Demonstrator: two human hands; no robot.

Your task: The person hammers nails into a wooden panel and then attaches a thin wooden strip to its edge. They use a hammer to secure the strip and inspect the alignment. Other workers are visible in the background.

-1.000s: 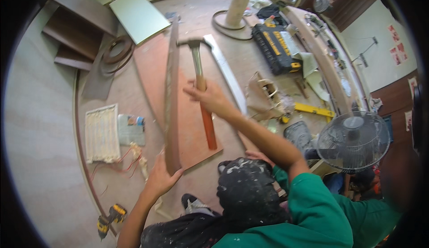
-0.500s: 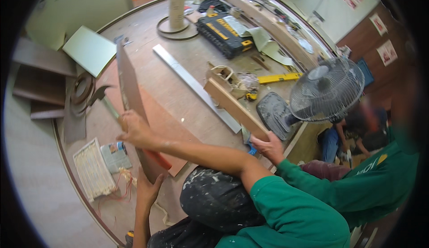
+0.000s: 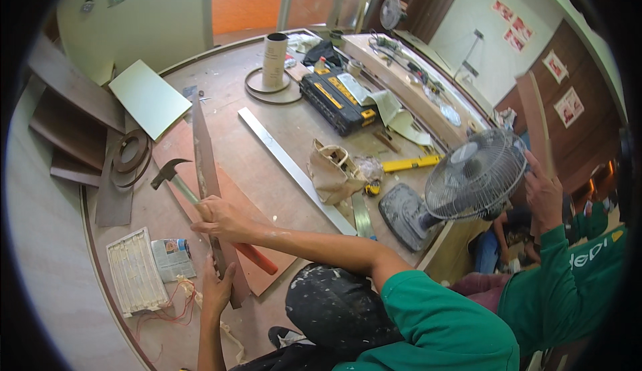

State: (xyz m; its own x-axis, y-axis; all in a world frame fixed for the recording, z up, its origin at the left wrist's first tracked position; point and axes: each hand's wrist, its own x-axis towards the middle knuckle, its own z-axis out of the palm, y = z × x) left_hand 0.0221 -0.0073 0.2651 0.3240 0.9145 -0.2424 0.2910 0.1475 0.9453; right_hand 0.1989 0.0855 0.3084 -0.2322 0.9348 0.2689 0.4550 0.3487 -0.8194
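Observation:
My right hand (image 3: 224, 218) is wrapped round the handle of a claw hammer (image 3: 184, 186), its metal head pointing to the upper left and its red handle end to the lower right. Beneath that forearm runs a long narrow brown board (image 3: 205, 147), standing on edge and reaching away from me. My left hand (image 3: 217, 285) grips the board's near end, the thumb on one side and the fingers on the other. The hammer head is apart from the board, to its left. An orange-brown flat sheet (image 3: 244, 197) lies under and beside the board.
A pale metal strip (image 3: 294, 167), canvas bag (image 3: 332, 174), black tool case (image 3: 334, 103), yellow level (image 3: 411, 163) and standing fan (image 3: 475, 174) are to the right. At right, a co-worker's hand (image 3: 543, 194) holds up a wooden strip (image 3: 535, 117). Edging coils (image 3: 132, 160) lie left.
The co-worker's hand has lifted the wooden strip from near the bag to upright beside the fan. My view has shifted a little; both my hands keep their holds.

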